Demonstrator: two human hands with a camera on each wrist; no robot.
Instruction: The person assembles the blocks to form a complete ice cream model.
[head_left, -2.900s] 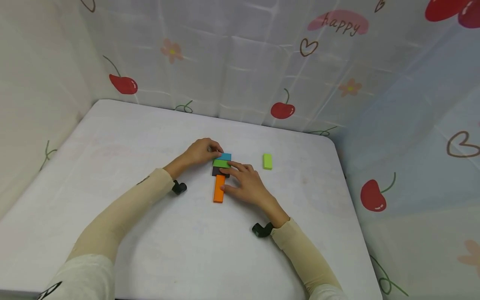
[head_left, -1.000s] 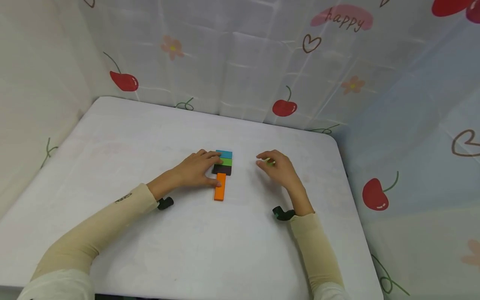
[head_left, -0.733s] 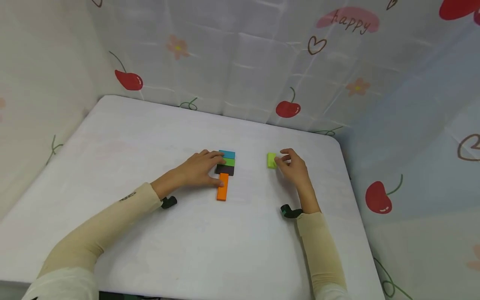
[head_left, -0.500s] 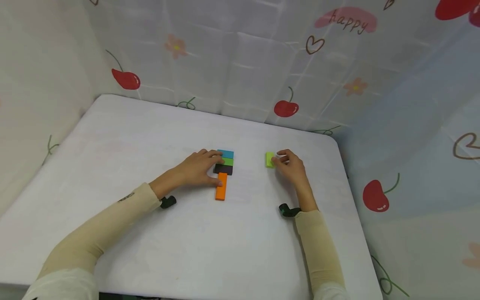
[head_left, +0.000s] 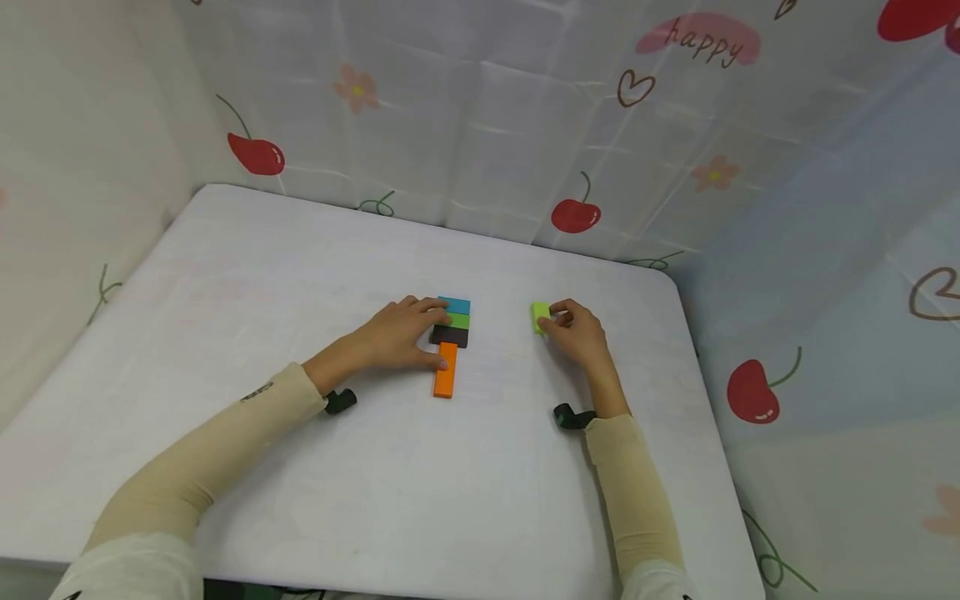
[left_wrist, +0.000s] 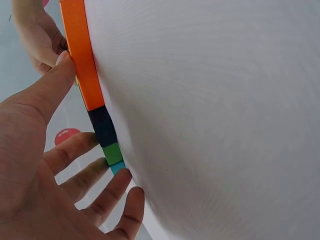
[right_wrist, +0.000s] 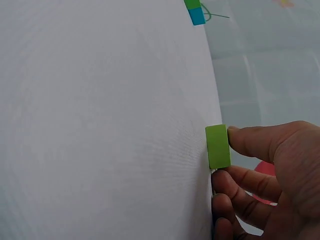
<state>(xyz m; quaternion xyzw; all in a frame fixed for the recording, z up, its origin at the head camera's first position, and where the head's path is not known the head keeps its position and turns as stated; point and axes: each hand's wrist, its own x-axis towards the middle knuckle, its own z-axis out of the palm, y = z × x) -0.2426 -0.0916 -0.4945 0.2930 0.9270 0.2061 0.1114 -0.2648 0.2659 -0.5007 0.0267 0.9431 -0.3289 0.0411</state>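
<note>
A row of flat blocks lies on the white table: a blue block (head_left: 459,306) farthest back, then a green block (head_left: 461,321), a black block (head_left: 450,336) and an orange block (head_left: 445,379) set lengthwise at the near end. My left hand (head_left: 401,335) rests along the row's left side, fingers spread; its thumb touches the orange block, while fingertips lie by the green and blue ones. To the right, a light green block (right_wrist: 218,146) stands apart from the row. My right hand (head_left: 581,333) pinches it between thumb and fingers.
The white table (head_left: 405,483) has a patterned curtain (head_left: 480,117) behind it and hangings at both sides. A dark wrist camera (head_left: 573,417) sits at the right wrist, another dark camera (head_left: 342,401) at the left.
My left hand has shifted down along the row's left side. My right hand has left the row, gone right to the light green block and closed its fingers on it.
</note>
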